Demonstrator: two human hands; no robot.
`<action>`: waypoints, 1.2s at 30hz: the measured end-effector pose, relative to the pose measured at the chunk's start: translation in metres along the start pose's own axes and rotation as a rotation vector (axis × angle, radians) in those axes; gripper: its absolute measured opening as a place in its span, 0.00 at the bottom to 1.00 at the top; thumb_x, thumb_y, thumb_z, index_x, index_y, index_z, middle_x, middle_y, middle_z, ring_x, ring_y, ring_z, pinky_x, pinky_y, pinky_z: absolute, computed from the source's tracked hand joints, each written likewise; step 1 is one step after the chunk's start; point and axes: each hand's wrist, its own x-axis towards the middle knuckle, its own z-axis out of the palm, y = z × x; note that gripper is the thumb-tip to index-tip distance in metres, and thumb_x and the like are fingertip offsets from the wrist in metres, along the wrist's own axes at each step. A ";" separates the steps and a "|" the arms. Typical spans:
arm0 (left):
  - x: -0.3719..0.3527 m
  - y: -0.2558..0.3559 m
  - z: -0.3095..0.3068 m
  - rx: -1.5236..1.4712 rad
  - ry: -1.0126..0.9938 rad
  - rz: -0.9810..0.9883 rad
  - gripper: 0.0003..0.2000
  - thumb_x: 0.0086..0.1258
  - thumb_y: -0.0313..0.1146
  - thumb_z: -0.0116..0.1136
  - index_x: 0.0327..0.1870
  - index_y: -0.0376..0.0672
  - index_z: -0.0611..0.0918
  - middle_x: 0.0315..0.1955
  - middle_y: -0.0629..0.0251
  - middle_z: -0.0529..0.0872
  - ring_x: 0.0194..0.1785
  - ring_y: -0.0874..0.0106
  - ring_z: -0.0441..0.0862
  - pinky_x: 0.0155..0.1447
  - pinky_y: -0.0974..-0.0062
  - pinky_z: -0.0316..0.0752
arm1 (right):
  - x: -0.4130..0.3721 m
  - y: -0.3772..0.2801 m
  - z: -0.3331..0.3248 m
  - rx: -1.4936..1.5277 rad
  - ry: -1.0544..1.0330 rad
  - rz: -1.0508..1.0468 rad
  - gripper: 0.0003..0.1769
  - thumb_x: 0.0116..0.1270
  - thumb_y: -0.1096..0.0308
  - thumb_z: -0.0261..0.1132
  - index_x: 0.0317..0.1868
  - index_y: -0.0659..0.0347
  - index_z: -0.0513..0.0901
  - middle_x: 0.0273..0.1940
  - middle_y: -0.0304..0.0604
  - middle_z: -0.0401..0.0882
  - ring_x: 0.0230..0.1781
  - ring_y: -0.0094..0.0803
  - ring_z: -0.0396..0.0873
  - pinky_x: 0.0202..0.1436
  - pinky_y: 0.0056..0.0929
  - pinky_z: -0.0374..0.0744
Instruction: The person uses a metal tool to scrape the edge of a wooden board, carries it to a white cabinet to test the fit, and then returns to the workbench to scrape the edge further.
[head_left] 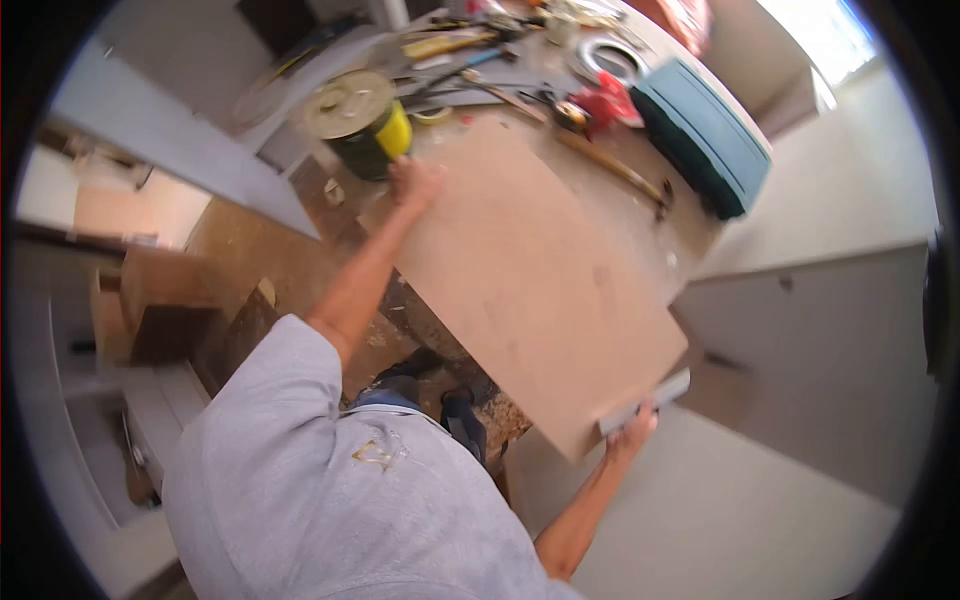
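A large light-brown wooden board (pixel 530 290) lies slanted across the worktable in front of me. My left hand (pixel 415 184) grips its far left edge with curled fingers, close beside a dark can (pixel 358 120) with a yellow label. At the near right end, my right hand (pixel 632 430) is closed around a long, flat grey tool (pixel 650 402), which is held against the board's edge. Blur hides the tool's exact kind. Part of the right hand's grip is covered by the tool.
A teal case (pixel 702 135), a hammer (pixel 620 170), a red plastic bag (pixel 608 102) and a roll of tape (pixel 610 62) lie beyond the board. Pale panels (pixel 700 510) stand at the right. Wood debris covers the floor around my feet, and a wooden drawer box (pixel 165 305) is at left.
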 end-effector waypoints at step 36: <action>-0.335 0.167 0.063 -0.052 -0.252 1.266 0.34 0.77 0.61 0.49 0.81 0.57 0.68 0.83 0.48 0.56 0.86 0.51 0.49 0.85 0.51 0.43 | -0.021 0.100 -0.064 -0.168 -0.008 -0.251 0.25 0.84 0.47 0.54 0.53 0.65 0.79 0.41 0.40 0.80 0.44 0.29 0.79 0.50 0.32 0.78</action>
